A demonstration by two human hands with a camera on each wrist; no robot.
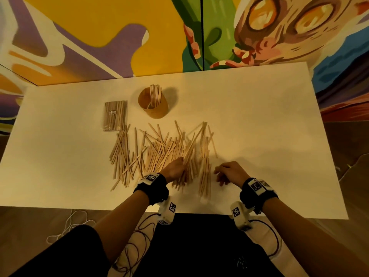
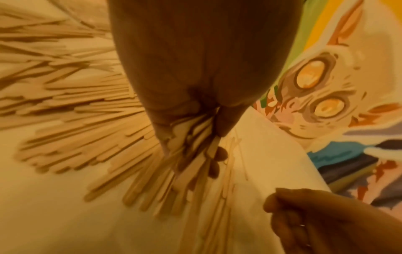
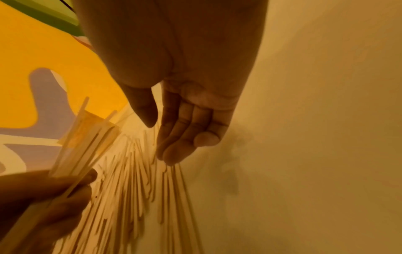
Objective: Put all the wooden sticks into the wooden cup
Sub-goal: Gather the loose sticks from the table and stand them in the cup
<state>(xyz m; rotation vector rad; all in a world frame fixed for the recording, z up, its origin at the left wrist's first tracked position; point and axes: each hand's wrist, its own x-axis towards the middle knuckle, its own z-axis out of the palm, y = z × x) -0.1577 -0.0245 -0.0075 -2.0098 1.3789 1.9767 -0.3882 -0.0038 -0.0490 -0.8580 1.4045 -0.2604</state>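
Nearby, left hand (image 1: 175, 170) gripping sticks (image 1: 191, 150) (table (image 1: 259, 116) edge)

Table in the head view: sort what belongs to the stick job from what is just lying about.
Job:
- loose wooden sticks
- wooden cup, some sticks already standing in it
- left hand, gripping a bunch of sticks
- right hand, holding nothing

Lying about:
- wrapped stick packet, left of the cup
- cables on the floor
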